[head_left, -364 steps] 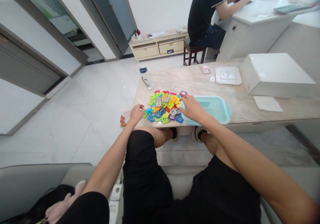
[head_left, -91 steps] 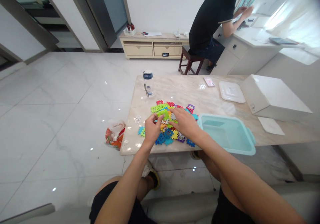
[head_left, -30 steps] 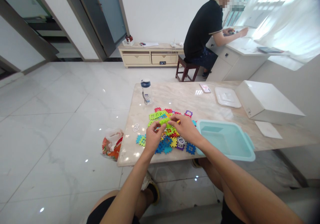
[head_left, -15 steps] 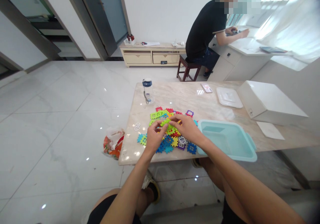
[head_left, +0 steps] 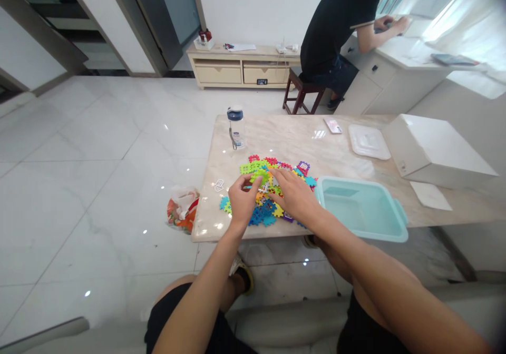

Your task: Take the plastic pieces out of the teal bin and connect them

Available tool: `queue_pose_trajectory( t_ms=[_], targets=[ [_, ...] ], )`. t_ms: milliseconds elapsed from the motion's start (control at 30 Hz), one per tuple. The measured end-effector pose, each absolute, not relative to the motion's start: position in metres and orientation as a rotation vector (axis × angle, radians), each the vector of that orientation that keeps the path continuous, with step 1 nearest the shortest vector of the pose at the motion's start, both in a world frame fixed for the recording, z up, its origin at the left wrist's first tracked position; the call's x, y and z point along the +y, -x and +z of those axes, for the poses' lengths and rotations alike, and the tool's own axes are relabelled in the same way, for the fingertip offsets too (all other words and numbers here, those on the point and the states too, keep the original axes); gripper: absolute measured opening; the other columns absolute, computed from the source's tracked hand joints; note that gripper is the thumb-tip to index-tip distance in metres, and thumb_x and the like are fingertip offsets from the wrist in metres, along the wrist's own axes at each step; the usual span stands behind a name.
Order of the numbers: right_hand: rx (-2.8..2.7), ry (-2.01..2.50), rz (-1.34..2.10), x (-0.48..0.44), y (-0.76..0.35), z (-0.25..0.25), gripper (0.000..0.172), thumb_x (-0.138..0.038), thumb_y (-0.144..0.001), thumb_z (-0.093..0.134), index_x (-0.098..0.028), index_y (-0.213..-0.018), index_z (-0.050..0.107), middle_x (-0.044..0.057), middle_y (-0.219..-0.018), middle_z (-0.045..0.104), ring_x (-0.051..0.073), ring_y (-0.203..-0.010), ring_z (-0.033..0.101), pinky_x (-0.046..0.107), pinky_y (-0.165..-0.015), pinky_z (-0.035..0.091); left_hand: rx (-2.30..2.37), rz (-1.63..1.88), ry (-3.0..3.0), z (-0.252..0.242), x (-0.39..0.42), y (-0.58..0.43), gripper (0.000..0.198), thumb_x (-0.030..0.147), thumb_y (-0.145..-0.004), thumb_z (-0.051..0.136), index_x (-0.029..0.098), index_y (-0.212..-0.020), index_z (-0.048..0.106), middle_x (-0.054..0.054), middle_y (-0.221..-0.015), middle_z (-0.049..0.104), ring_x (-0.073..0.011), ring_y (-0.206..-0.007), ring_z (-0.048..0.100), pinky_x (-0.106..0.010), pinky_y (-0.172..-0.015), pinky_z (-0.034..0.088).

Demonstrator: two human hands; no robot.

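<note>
Between the thumb and fingers of my left hand (head_left: 243,198) is a lime-green notched building piece (head_left: 260,176), held up above the pile. My right hand (head_left: 293,195) hovers just to its right, fingers stretched and apart, with no piece visible in them. Below both hands spreads a heap of interlocking plastic pieces in many colours, among them dark blue pieces (head_left: 261,213) at the front and a purple piece (head_left: 303,166) at the back right. Some of the heap is hidden under my hands.
A light teal tub (head_left: 401,214) stands right of the heap. Behind are a water bottle (head_left: 236,130), a white lid (head_left: 369,142) and a white box (head_left: 438,151). White frames (head_left: 219,185) lie at the left. Another person (head_left: 340,27) sits at a far desk.
My right hand has let go of the green piece and opened, moving slightly right. My left hand keeps the piece. The view has tilted down a little.
</note>
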State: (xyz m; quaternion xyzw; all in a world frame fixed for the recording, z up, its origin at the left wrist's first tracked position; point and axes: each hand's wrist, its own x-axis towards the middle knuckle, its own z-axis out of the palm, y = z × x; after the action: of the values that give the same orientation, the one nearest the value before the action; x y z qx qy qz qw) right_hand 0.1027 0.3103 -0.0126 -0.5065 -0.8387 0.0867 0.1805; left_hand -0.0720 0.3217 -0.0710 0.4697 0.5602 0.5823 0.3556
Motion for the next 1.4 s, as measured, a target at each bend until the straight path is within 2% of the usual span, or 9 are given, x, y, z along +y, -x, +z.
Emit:
queue_pose_trajectory(
  t_ms=[267,533,633,1067,1400],
  targets=[
    [-2.330,1.409,0.226,0.310,-0.094,-0.006,0.054,-0.027,-0.101,0.069,-0.014,-0.151,0.054,0.020,-0.143,0.066,0.036,-0.135,0.061,0.054,-0.114,0.052,1.400,1.527,-1.224,-0.067,0.318,0.070,0.032,0.050,-0.087,0.082,0.019,-0.095,0.080,-0.004,-0.083,0.075,-0.0187,-0.075,0.069,-0.027,-0.064,0.053],
    [-2.362,1.411,0.154,0.305,-0.082,-0.015,0.070,-0.029,-0.100,0.071,-0.009,-0.161,0.043,0.024,-0.157,0.056,0.038,-0.142,0.055,0.056,-0.119,0.048,1.381,1.526,-1.174,-0.069,0.320,0.070,0.035,0.051,-0.085,0.084,0.018,-0.093,0.078,-0.003,-0.080,0.073,-0.0168,-0.071,0.066,-0.027,-0.065,0.053],
    [-2.351,1.434,0.144,0.304,-0.078,-0.015,0.070,-0.031,-0.102,0.069,-0.009,-0.162,0.041,0.025,-0.156,0.057,0.039,-0.141,0.055,0.056,-0.117,0.049,1.349,1.504,-1.126,-0.072,0.321,0.070,0.037,0.051,-0.083,0.085,0.017,-0.092,0.076,-0.004,-0.084,0.074,-0.0170,-0.072,0.066,-0.027,-0.065,0.053],
    [-2.343,1.429,0.106,0.306,-0.076,-0.011,0.059,-0.025,-0.102,0.066,-0.010,-0.157,0.049,0.023,-0.153,0.060,0.037,-0.136,0.060,0.054,-0.112,0.053,1.239,1.489,-1.070,-0.070,0.319,0.068,0.037,0.051,-0.080,0.088,0.018,-0.089,0.073,-0.002,-0.077,0.071,-0.0157,-0.069,0.065,-0.026,-0.064,0.051],
    [-2.376,1.378,0.058,0.313,-0.092,-0.004,0.052,-0.028,-0.101,0.072,-0.015,-0.149,0.058,0.018,-0.135,0.072,0.036,-0.127,0.063,0.053,-0.108,0.053,1.184,1.444,-0.937,-0.065,0.318,0.063,0.042,0.049,-0.074,0.093,0.017,-0.090,0.071,0.000,-0.073,0.070,-0.0129,-0.062,0.060,-0.025,-0.062,0.049]
  ],
)
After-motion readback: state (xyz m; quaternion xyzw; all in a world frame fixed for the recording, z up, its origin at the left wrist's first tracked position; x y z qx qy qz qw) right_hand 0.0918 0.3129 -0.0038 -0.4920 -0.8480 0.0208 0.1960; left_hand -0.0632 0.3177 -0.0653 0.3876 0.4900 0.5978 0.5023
